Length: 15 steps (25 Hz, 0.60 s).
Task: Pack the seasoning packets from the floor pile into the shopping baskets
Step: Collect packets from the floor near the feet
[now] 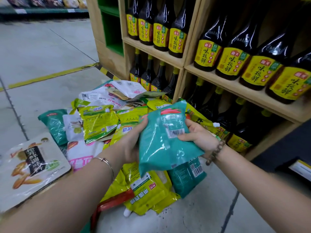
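Observation:
A teal seasoning packet (161,145) with a barcode is held in the air over the pile, gripped on both sides. My left hand (133,140) clasps its left edge and my right hand (196,133) pinches its right edge by the barcode. Below them a pile of packets (101,121) spreads over the floor: yellow-green, white, pink and teal ones. A second teal packet (186,179) and yellow packets (144,194) lie nearest me. A red basket rim or handle (114,202) shows under my left forearm; the basket itself is hidden.
A wooden shelf unit (235,88) filled with dark sauce bottles (232,61) stands right behind the pile. A large pale packet with dark lettering (33,163) lies at the left. Grey tiled floor (42,52) with a yellow line stretches to the left and back.

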Each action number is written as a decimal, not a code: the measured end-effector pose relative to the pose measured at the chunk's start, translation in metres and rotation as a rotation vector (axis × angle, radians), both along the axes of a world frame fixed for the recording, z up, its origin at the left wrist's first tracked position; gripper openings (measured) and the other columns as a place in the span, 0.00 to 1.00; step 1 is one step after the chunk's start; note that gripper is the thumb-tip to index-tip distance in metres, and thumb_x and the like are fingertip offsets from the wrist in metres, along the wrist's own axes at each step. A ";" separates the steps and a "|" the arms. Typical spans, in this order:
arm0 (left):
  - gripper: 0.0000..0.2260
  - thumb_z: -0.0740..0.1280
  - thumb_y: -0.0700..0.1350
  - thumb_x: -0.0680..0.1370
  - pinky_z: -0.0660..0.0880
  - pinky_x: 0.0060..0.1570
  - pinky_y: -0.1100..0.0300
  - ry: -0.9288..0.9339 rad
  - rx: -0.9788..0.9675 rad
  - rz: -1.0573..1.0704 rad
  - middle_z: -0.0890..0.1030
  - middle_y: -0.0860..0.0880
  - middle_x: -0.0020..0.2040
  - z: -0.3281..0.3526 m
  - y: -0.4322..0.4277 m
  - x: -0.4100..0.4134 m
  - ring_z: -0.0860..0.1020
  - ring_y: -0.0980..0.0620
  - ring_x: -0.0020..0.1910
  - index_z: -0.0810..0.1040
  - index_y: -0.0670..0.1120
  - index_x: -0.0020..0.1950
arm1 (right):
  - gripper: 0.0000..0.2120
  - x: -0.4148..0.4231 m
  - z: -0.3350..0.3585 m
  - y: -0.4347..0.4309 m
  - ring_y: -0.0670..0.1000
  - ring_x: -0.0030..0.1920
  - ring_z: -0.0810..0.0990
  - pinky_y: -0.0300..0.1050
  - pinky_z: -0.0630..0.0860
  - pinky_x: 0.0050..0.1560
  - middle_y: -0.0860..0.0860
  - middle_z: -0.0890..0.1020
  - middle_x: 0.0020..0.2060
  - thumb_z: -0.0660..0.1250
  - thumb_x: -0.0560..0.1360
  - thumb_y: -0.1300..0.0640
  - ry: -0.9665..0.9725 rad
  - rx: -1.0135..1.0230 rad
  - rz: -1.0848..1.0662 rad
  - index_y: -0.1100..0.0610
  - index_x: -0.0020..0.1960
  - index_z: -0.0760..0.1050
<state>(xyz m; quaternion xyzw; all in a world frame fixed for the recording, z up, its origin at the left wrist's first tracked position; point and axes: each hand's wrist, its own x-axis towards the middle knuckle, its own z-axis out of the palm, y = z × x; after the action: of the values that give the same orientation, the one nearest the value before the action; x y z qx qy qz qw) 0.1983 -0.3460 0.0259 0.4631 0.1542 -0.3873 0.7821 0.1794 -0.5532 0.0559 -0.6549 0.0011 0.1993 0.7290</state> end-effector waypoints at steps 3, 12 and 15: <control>0.28 0.68 0.62 0.65 0.80 0.46 0.49 -0.018 -0.106 0.177 0.83 0.42 0.53 -0.003 0.006 -0.006 0.83 0.44 0.47 0.79 0.45 0.58 | 0.19 0.005 0.007 0.014 0.49 0.36 0.84 0.44 0.81 0.36 0.49 0.85 0.38 0.62 0.71 0.77 0.022 -0.051 0.100 0.56 0.52 0.74; 0.08 0.70 0.43 0.74 0.80 0.32 0.54 -0.220 0.264 0.507 0.85 0.43 0.41 0.003 0.056 -0.004 0.83 0.45 0.34 0.79 0.41 0.51 | 0.18 0.058 -0.018 0.012 0.54 0.46 0.79 0.50 0.78 0.49 0.54 0.79 0.47 0.66 0.73 0.63 -0.115 -0.873 -0.307 0.59 0.62 0.73; 0.09 0.71 0.42 0.74 0.80 0.33 0.53 -0.200 0.296 0.512 0.84 0.41 0.45 0.001 0.065 -0.010 0.83 0.43 0.38 0.79 0.40 0.52 | 0.24 0.072 -0.019 0.011 0.56 0.53 0.78 0.48 0.77 0.51 0.56 0.76 0.59 0.68 0.73 0.57 -0.132 -1.051 -0.229 0.56 0.68 0.67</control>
<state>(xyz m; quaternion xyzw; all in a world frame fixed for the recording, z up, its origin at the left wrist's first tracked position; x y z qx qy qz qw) 0.1886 -0.2811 0.0272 0.5541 0.2427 -0.1035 0.7895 0.2510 -0.5420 0.0370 -0.9380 0.1263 0.0498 0.3188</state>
